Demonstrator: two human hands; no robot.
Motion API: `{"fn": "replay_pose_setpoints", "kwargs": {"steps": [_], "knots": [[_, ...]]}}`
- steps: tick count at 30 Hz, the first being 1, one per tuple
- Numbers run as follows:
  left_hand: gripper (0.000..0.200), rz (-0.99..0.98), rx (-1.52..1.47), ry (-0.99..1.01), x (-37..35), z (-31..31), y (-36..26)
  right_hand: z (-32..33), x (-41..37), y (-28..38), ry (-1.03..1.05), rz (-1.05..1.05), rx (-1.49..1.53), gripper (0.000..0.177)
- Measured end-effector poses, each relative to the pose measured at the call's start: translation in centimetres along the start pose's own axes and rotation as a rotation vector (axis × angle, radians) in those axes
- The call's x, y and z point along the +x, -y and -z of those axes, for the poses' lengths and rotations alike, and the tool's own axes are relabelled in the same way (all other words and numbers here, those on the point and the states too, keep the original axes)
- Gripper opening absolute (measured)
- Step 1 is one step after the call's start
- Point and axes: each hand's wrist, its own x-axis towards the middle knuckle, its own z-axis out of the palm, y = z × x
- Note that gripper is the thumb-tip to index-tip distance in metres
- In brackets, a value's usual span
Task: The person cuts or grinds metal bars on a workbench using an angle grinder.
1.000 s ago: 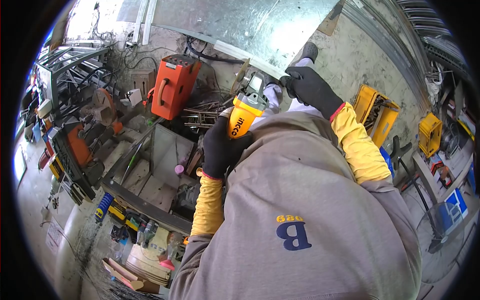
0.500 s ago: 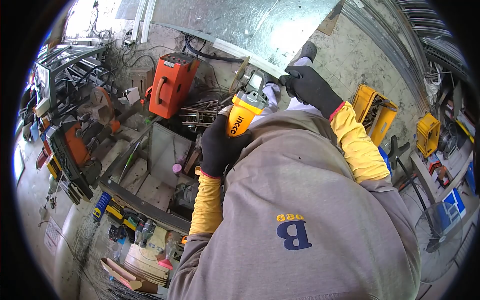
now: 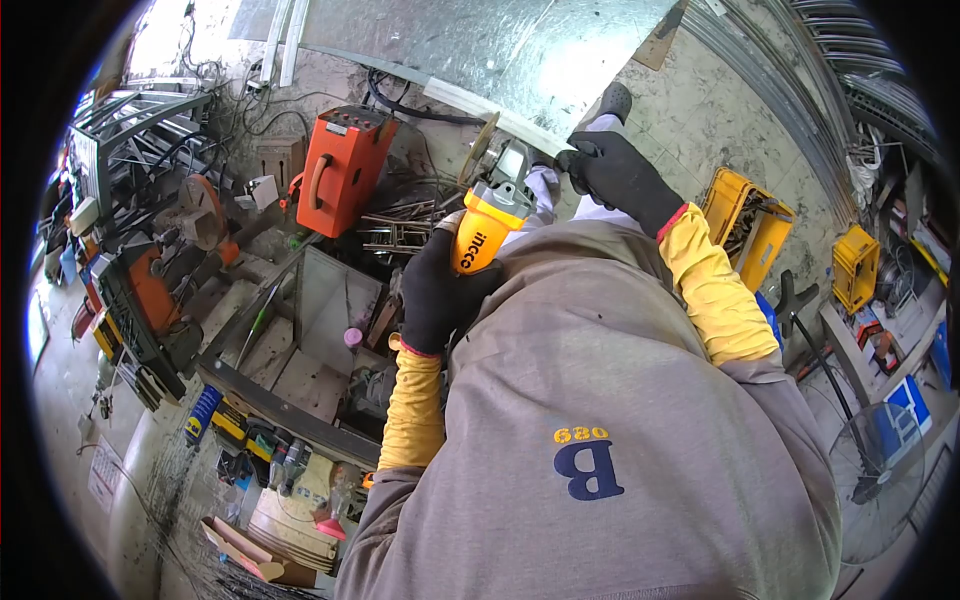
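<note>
In a black glove, my left hand (image 3: 440, 290) is wrapped round the body of a yellow angle grinder (image 3: 488, 228), whose disc (image 3: 480, 148) points up and away from me. My right hand (image 3: 622, 172), also gloved in black, is closed near the corner of a shiny metal sheet (image 3: 480, 60). What its fingers hold, if anything, is too hidden to tell. Yellow sleeves cover both forearms.
An orange machine (image 3: 345, 170) stands left of the grinder, beside thin metal rods. A metal frame bench (image 3: 290, 400) is at the lower left. Two yellow crates (image 3: 765, 245) (image 3: 856, 268) and a fan (image 3: 875, 480) are on the right.
</note>
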Motion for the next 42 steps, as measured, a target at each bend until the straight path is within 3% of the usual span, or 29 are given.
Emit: {"fn": "replay_pose_setpoints", "kwargs": {"steps": [10, 18, 27, 42], "knots": [[0.077, -0.053, 0.034, -0.027, -0.1, -0.2, 0.3, -0.4, 0.2, -0.8, -0.017, 0.071, -0.002, 0.023], [0.075, -0.050, 0.010, -0.014, -0.1, 0.2, -0.1, -1.8, 0.1, -2.1, -0.236, 0.196, -0.144, 0.024], [0.078, 0.002, 0.057, 0.014, 0.0, 1.0, -1.6, -2.0, 0.2, -2.4, -0.295, 0.189, -0.182, 0.030], [0.079, -0.007, 0.059, 0.031, 0.2, 1.4, -2.4, -1.7, -0.2, -2.2, -0.250, 0.229, -0.204, 0.030]]}}
